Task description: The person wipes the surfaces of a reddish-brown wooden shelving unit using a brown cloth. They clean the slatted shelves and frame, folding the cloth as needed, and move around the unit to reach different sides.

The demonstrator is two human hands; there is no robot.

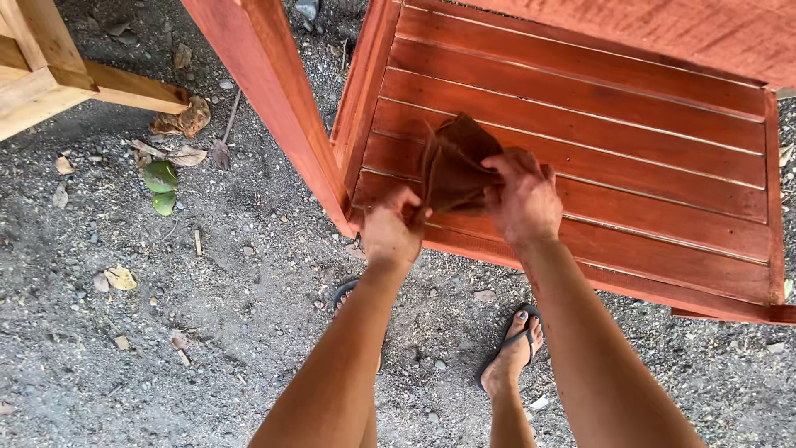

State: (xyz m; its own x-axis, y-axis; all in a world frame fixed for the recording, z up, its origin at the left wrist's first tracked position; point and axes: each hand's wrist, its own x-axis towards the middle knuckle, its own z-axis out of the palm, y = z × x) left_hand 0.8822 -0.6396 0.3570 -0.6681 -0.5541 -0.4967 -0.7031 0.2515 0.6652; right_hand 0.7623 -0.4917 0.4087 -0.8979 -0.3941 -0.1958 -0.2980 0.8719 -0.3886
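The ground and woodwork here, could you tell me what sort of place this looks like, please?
Probably an outdoor woodworking yard: bare gravel ground with fallen leaves, a red-stained slatted frame, and both hands, left and right, holding a stained rag.

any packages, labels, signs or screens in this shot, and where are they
None in view: no package, label, sign or screen.
Dark brown stained cloth: held bunched between the left hand and right hand, over the slats.
Red-brown stained wooden slatted panel: upper right, plain boards, no markings.
Pale unstained wooden frame: top left corner, bare wood.
Grey gravel ground: scattered dry and green leaves only.
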